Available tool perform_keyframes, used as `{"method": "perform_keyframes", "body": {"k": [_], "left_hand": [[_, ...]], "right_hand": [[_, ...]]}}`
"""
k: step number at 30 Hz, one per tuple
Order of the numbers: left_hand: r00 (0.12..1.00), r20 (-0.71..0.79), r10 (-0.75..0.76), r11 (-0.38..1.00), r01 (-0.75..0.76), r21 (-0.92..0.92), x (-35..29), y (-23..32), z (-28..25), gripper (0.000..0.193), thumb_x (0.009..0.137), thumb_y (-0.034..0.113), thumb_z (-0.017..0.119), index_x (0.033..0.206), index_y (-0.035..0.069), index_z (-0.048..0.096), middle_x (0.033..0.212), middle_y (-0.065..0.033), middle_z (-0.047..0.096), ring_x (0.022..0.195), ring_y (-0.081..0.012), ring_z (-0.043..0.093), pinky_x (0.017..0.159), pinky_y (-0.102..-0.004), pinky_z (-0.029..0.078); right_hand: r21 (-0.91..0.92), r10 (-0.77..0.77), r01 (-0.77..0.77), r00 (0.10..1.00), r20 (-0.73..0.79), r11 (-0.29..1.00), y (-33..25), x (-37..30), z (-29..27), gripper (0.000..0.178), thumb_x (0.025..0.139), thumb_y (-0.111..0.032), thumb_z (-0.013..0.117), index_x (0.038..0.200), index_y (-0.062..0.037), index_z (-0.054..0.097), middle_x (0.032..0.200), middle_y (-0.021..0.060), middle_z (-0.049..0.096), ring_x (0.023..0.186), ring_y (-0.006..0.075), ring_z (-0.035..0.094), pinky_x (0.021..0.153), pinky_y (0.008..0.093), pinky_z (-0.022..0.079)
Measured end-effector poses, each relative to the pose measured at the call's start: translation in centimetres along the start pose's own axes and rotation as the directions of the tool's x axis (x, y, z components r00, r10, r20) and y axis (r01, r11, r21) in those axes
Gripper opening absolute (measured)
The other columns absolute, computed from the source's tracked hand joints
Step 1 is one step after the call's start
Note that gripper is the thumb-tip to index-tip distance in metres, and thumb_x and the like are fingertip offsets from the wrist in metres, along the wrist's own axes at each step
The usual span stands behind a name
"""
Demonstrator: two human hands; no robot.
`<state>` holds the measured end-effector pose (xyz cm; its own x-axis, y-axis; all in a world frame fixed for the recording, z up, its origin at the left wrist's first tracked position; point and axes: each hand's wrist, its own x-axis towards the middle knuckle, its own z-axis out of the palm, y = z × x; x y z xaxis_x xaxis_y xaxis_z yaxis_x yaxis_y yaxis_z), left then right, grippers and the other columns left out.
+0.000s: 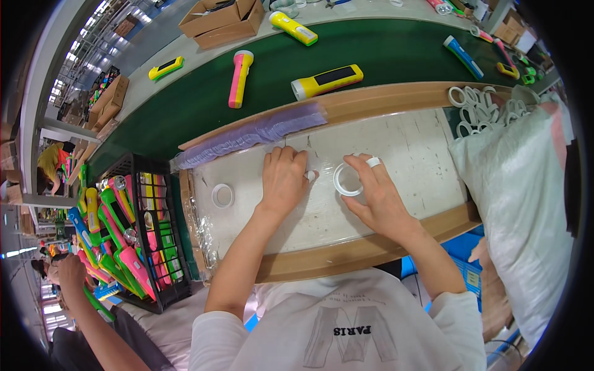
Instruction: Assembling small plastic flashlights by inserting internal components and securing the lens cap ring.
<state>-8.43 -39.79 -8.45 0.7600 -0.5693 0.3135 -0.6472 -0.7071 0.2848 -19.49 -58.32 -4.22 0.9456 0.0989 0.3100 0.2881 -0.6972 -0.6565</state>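
My right hand [378,196] grips a white plastic ring [338,179] between thumb and fingers, over the pale work board [408,154]. White tape wraps one of its fingers. My left hand [283,178] is to the left of it, fingers curled down near the board, with white tape on the thumb. Whatever its fingertips hold, if anything, is hidden. A loose white ring [223,196] lies on the board to the left of that hand. Along the far left edge runs a row of thin, purple-tinted discs [253,137], close to my left fingertips.
A black crate [162,229] of colourful flashlights stands at left, near another person's arm [93,315]. More white rings [476,108] are heaped at the far right beside a white sack [520,204]. Beyond the cardboard edging, a green belt [198,86] carries a yellow flashlight [328,81] and several others.
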Motion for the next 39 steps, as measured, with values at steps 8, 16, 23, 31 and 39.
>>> {"method": "perform_keyframes", "body": {"k": [8, 16, 23, 31, 39], "left_hand": [[0.977, 0.108, -0.182, 0.857, 0.212, -0.469, -0.4, -2.0, -1.5, 0.008, 0.072, -0.001, 0.065, 0.080, 0.001, 0.067, 0.080, -0.0130, 0.066, 0.081, -0.0304, 0.060, 0.078, -0.0395, 0.047], [0.910, 0.407, -0.077, 0.270, 0.412, -0.870, -2.5, 0.2, -8.1, 0.012, 0.083, 0.007, 0.071, 0.094, 0.004, 0.066, 0.082, 0.0003, 0.064, 0.078, -0.0086, 0.060, 0.072, -0.0253, 0.049], [0.718, -0.552, -0.425, 0.625, 0.673, 0.395, -6.7, -24.3, -21.9, 0.031, 0.080, 0.012, 0.063, 0.110, 0.005, 0.066, 0.104, -0.0197, 0.067, 0.097, -0.0348, 0.065, 0.081, -0.0414, 0.053], [0.571, -0.508, -0.645, 0.259, 0.789, 0.557, -14.8, -35.0, -25.4, 0.072, 0.074, 0.025, 0.075, 0.140, 0.023, 0.046, 0.111, -0.0156, 0.063, 0.107, -0.0368, 0.058, 0.090, -0.0472, 0.048], [0.838, -0.523, -0.158, 0.924, 0.312, 0.221, -3.3, -15.4, -22.6, 0.071, 0.070, -0.001, 0.070, 0.137, 0.016, 0.053, 0.098, -0.0141, 0.057, 0.090, -0.0329, 0.057, 0.079, -0.0396, 0.048]], "right_hand": [[-0.224, 0.123, -0.095, 0.986, 0.113, 0.970, 1.4, -0.6, 0.9, 0.065, 0.073, -0.008, 0.076, 0.130, -0.0018, 0.046, 0.123, 0.0242, 0.051, 0.108, 0.0420, 0.050, 0.092, 0.0448, 0.045], [0.800, 0.317, -0.383, 0.914, 0.255, 0.461, -1.9, 0.9, 2.8, 0.019, 0.094, -0.009, 0.062, 0.108, 0.0032, 0.059, 0.100, 0.0134, 0.068, 0.085, 0.0178, 0.067, 0.077, 0.0319, 0.056], [0.771, 0.361, -0.492, 0.861, 0.359, 0.405, -1.0, 1.3, 3.7, 0.014, 0.094, -0.011, 0.062, 0.098, 0.0021, 0.063, 0.087, 0.0124, 0.069, 0.073, 0.0159, 0.067, 0.067, 0.0276, 0.056], [0.710, 0.390, -0.576, 0.812, 0.435, 0.406, -0.8, 1.9, 4.3, 0.013, 0.093, -0.012, 0.064, 0.096, 0.0011, 0.064, 0.081, 0.0084, 0.069, 0.067, 0.0124, 0.064, 0.065, 0.0249, 0.053], [0.941, 0.138, -0.283, 0.956, 0.260, 0.187, -4.2, 3.4, 4.5, 0.012, 0.099, -0.015, 0.054, 0.103, -0.0039, 0.055, 0.143, 0.0205, 0.041, 0.131, 0.0314, 0.044, 0.106, 0.0470, 0.040]]}}
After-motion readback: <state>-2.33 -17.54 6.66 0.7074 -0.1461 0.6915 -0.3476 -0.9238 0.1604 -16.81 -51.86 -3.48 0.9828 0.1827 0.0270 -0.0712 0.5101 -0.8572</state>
